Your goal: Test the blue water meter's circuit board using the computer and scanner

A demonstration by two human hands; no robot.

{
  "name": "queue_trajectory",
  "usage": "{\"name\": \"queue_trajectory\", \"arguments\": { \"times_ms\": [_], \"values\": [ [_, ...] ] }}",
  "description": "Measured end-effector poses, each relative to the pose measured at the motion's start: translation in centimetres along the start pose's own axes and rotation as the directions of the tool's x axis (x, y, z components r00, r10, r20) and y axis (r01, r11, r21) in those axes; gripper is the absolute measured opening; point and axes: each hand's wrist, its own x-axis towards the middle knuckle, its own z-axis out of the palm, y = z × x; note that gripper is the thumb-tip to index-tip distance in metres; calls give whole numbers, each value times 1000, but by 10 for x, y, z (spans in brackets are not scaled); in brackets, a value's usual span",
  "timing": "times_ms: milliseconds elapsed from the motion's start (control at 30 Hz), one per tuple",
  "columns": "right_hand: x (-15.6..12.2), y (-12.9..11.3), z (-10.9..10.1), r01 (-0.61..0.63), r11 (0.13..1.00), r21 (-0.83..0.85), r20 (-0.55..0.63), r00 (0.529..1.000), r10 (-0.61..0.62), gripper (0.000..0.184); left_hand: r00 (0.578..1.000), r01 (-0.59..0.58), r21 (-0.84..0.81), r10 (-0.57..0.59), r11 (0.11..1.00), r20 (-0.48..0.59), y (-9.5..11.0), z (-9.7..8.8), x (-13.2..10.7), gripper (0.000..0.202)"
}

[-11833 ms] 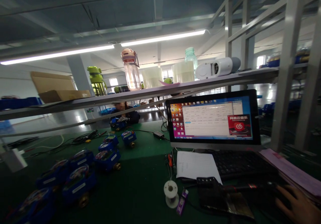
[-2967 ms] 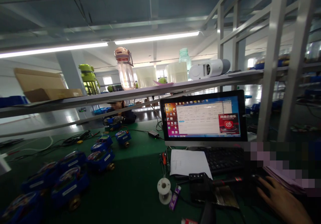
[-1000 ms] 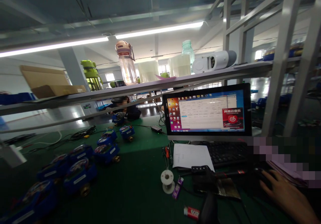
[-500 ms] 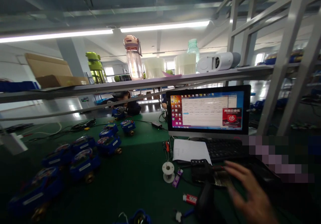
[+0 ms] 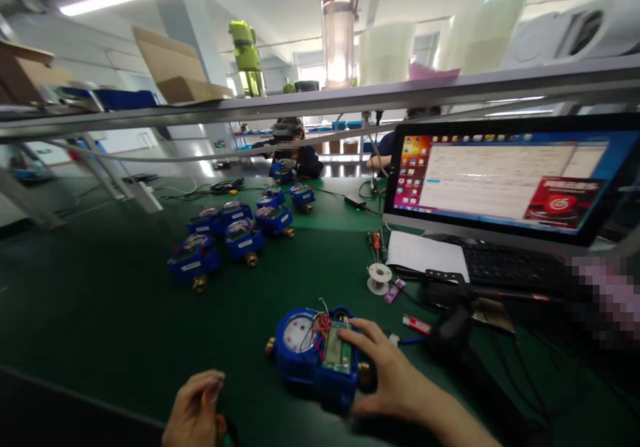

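A blue water meter with a round dial, loose coloured wires and a bare green circuit board lies on the green bench in front of me. My right hand grips it at its right end, fingertips over the board and thumb low by the brass fitting. Left of the meter and apart from it, my left hand is closed at the bottom of the view. Between its fingers is a small thing with an orange part, mostly hidden. A black hand-held scanner lies right of my right hand.
Several more blue meters stand at the left. A solder spool, a red lighter and papers lie before the monitor and keyboard. A shelf crosses above. Another person sits opposite.
The view has turned left and down. My right hand has gone from beside the scanner and keyboard to the near meter, now gripping it. My left hand has come into view.
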Motion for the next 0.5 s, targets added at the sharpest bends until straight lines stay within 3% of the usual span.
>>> {"name": "queue_trajectory", "arguments": {
  "times_ms": [67,133,200,267,367,500],
  "values": [
    [0,-1,0,134,980,-147,-137,978,-155,84,991,74,144,-89,987,102,-15,-1,-1,45],
    [-1,-9,13,215,928,-304,-315,897,-311,80,980,29,162,-60,986,190,-21,1,-4,40],
    [-5,-24,32,167,903,-395,-464,812,-354,81,969,-70,148,32,987,245,-19,5,-6,29],
    [-8,-42,50,51,896,-440,-548,776,-313,77,963,-140,149,99,979,252,-13,6,-7,24],
    [-9,-64,68,-7,844,-536,-526,785,-327,61,960,-138,161,92,977,265,-6,6,-5,22],
    [9,-77,77,149,824,-547,-416,806,-422,56,954,-112,165,59,980,294,-5,7,-4,21]
  ]
}}
